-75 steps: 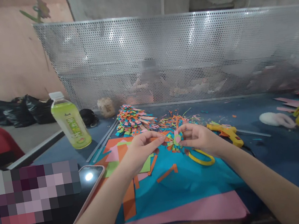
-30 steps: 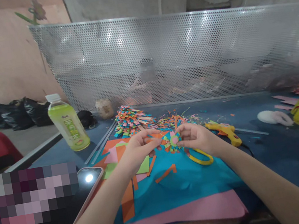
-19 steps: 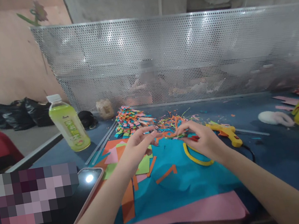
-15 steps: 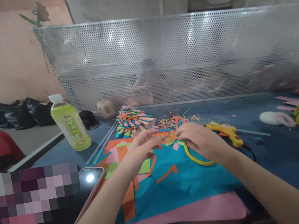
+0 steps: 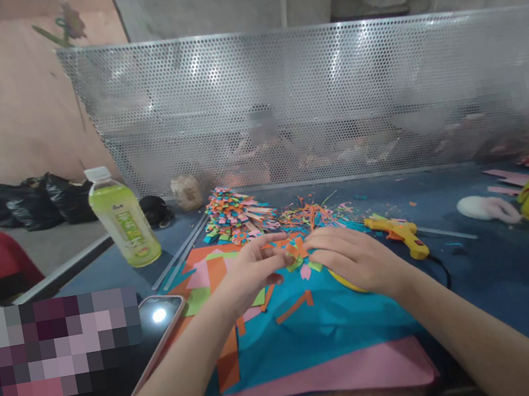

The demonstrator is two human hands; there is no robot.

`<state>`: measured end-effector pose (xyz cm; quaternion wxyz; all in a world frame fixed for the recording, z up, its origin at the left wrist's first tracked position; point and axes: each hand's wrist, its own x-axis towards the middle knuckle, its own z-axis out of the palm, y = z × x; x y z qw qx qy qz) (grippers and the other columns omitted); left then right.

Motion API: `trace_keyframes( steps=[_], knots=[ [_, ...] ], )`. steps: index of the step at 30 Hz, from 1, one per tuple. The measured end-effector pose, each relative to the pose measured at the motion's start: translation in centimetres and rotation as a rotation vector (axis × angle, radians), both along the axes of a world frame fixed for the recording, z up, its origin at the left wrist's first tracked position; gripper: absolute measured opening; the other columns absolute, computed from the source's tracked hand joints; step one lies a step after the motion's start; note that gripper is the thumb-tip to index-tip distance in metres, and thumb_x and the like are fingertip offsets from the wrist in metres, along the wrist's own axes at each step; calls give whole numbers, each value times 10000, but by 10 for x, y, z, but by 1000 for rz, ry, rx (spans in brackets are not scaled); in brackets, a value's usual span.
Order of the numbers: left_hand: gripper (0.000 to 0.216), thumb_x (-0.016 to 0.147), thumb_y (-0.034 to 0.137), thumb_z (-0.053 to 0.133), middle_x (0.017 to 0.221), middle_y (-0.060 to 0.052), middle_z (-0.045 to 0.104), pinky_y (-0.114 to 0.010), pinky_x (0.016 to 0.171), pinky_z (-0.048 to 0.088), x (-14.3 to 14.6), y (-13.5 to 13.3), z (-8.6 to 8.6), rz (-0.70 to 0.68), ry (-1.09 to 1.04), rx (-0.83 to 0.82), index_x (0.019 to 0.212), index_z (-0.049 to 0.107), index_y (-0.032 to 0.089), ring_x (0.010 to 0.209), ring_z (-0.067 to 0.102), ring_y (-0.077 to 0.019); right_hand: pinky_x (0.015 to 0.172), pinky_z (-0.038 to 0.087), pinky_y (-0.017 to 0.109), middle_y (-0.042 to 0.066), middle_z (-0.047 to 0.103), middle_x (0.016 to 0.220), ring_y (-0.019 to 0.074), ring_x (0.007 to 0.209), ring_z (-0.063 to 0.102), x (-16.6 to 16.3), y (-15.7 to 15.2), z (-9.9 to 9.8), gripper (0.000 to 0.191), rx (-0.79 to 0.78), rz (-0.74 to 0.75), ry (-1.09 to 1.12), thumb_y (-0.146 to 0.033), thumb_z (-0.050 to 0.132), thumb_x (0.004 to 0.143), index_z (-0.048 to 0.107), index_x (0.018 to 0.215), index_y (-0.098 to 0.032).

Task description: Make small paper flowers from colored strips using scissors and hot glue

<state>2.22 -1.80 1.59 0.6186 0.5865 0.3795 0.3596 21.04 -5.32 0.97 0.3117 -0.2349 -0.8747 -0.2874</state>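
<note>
Both hands are over a blue felt-like sheet [image 5: 325, 319], with small orange, green and pink cut pieces [image 5: 296, 253] between them. My left hand [image 5: 251, 271] has thumb and forefinger apart, their tips close to these pieces, the other fingers curled below. My right hand [image 5: 352, 254] is closed, its fingers bent together at a small orange strip; the exact grip is partly hidden. Under the right palm shows part of a yellow loop [image 5: 349, 282]. A pink petal-shaped piece [image 5: 305, 273] rests just below the fingertips. Another orange strip [image 5: 295, 306] lies on the sheet.
Behind the hands stand a multicoloured fringed cone [image 5: 234, 213] and a heap of thin scraps [image 5: 315, 213]. A yellow glue gun [image 5: 400, 235] lies right. On the left are a drink bottle [image 5: 125, 221] and a phone [image 5: 137, 347]. A perforated metal screen [image 5: 329, 99] borders the back.
My right hand has shifted slightly left, covering more of the yellow loop. My left hand's fingers have bent more towards the small cut pieces, and the pink petal piece has moved a little left and down.
</note>
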Motion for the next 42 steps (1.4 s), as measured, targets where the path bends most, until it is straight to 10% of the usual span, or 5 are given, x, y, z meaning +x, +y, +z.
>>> trace_keyframes(
  steps=[30,33,38,42],
  knots=[
    [281,577,403,648,627,27,471,-170,504,397,-2,2,-9,-54,25,-33,686,556,161,571,468,-60,817,375,343,52,450,1024,178,955,434,2,12,-8,164,-333,-34,388,-121,452,755,545,832,-232],
    [282,546,366,680,654,20,516,-169,476,385,-2,7,-9,95,-37,-73,696,558,162,542,478,-55,814,375,378,93,523,928,214,920,475,23,18,-2,131,-318,-348,413,-251,468,775,526,870,-181],
    [296,507,311,707,635,14,554,-167,444,376,-3,13,-9,259,-129,-155,718,566,160,530,516,-67,657,374,530,290,493,967,414,929,464,65,30,-9,613,-653,-1428,605,-562,486,660,524,976,-38],
    [241,500,281,698,530,40,518,-166,399,350,-3,13,-7,259,-163,-173,633,546,149,462,491,-61,650,388,510,276,478,1067,420,977,451,83,37,-15,755,-946,-1648,709,-583,534,583,470,1110,-47]
  ],
)
